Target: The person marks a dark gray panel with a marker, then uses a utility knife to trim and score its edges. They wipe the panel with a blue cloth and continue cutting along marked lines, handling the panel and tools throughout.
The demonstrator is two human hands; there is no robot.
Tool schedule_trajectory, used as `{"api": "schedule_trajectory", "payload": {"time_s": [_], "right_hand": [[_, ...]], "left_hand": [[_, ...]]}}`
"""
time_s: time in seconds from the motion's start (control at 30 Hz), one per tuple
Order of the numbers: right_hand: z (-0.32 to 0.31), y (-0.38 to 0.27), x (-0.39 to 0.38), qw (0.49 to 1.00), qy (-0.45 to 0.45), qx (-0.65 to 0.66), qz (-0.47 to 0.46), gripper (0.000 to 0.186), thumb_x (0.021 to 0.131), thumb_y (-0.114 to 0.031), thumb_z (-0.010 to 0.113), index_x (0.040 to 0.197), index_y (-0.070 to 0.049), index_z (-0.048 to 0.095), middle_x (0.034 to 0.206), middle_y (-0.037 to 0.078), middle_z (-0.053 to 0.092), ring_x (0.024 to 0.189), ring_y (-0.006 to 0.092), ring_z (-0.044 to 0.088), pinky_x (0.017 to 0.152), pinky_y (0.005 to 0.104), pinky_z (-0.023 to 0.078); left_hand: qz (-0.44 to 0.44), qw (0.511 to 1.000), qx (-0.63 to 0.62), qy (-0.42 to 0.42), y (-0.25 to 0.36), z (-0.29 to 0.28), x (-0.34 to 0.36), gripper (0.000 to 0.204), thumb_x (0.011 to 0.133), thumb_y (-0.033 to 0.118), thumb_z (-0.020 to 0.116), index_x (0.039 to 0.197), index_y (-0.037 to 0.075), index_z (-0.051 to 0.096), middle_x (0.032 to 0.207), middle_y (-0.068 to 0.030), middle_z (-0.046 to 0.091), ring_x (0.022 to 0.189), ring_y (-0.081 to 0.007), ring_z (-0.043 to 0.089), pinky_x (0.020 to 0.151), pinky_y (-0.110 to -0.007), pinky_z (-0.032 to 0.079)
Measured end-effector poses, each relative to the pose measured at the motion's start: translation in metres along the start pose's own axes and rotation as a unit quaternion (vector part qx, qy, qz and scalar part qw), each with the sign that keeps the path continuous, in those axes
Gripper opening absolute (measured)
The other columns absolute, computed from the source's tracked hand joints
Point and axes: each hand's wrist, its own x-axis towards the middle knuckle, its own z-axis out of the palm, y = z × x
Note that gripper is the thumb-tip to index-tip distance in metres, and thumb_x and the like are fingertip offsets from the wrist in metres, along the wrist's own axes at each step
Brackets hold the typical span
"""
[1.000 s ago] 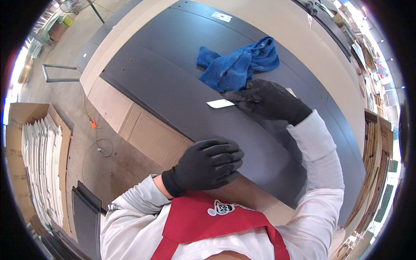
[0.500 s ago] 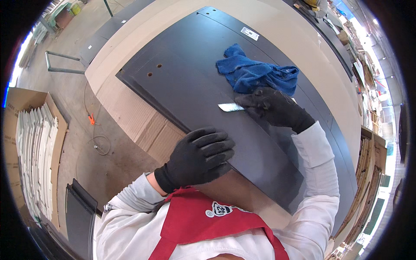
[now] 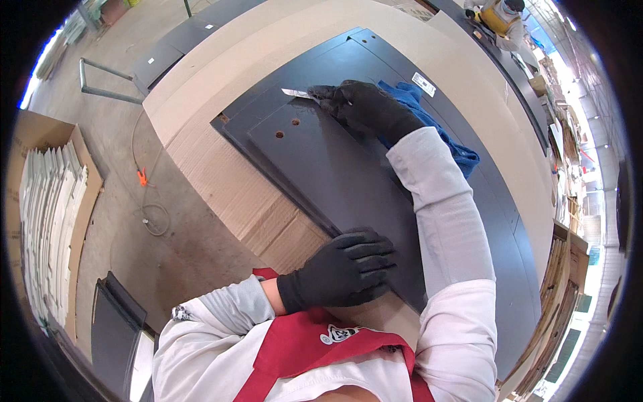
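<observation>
A dark grey panel [image 3: 348,181] with round holes near its far left end lies before me. In my right hand [image 3: 365,107], black-gloved, is a flat silvery blade [image 3: 295,93] with a slanted tip, held low over the panel's far left part. Whether its edge touches the surface I cannot tell. A crumpled blue cloth [image 3: 455,149] lies on the panel, partly hidden behind my right hand and forearm. My left hand [image 3: 341,269], also black-gloved, rests flat at the panel's near edge, fingers stretched out and holding nothing.
Brown cardboard [image 3: 207,171] lies beneath the panel. On the left stands an open carton [image 3: 80,175] of white strips. A hose with an orange clip [image 3: 142,177] trails on the floor. Another person [image 3: 504,23] works at the far right, beside dark boards [image 3: 512,74].
My right hand has carried the blade away and to the left, toward the panel's holed end. My left hand stays flat at the near edge. The whole view has shifted somewhat.
</observation>
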Motion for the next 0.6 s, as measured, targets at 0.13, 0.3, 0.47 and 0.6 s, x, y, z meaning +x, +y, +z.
{"api": "schedule_trajectory", "payload": {"time_s": [0.13, 0.3, 0.47, 0.6], "right_hand": [[0.003, 0.006, -0.001, 0.997, -0.029, -0.033, -0.059, 0.034, 0.086, -0.032, 0.057, 0.094, 0.001, 0.063, 0.092, 0.024, 0.064, 0.084, 0.0379, 0.063, 0.076, 0.0431, 0.050], [0.007, 0.017, -0.012, 1.000, -0.022, -0.001, -0.019, 0.033, 0.090, -0.033, 0.054, 0.107, -0.005, 0.061, 0.093, 0.022, 0.062, 0.084, 0.0364, 0.061, 0.076, 0.0424, 0.049], [0.007, 0.002, -0.001, 0.991, 0.132, 0.037, 0.008, 0.039, 0.090, -0.035, 0.053, 0.111, -0.003, 0.061, 0.096, 0.023, 0.063, 0.091, 0.0369, 0.061, 0.083, 0.0421, 0.047], [-0.053, 0.008, -0.046, 0.963, 0.198, -0.134, 0.121, 0.053, 0.075, -0.038, 0.071, 0.116, -0.007, 0.060, 0.106, 0.020, 0.063, 0.099, 0.0294, 0.061, 0.089, 0.0393, 0.046]], "left_hand": [[-0.003, 1.000, 0.000, -0.004, -0.002, -0.004, -0.004, 0.024, 0.080, 0.023, 0.063, 0.098, 0.007, 0.066, 0.116, -0.0091, 0.062, 0.111, -0.0239, 0.056, 0.099, -0.040, 0.041], [-0.004, 0.999, -0.028, 0.032, 0.000, 0.000, -0.003, 0.021, 0.079, 0.020, 0.062, 0.093, 0.005, 0.065, 0.111, -0.0112, 0.063, 0.110, -0.0244, 0.055, 0.102, -0.040, 0.039], [0.009, 1.000, -0.006, 0.005, 0.002, -0.005, 0.000, 0.020, 0.079, 0.017, 0.060, 0.095, 0.005, 0.066, 0.114, -0.0109, 0.062, 0.111, -0.0237, 0.056, 0.101, -0.039, 0.039], [0.017, 0.999, 0.036, -0.012, -0.005, -0.003, -0.007, 0.027, 0.081, 0.022, 0.060, 0.105, 0.008, 0.064, 0.120, -0.0092, 0.060, 0.113, -0.0242, 0.055, 0.100, -0.040, 0.041]]}}
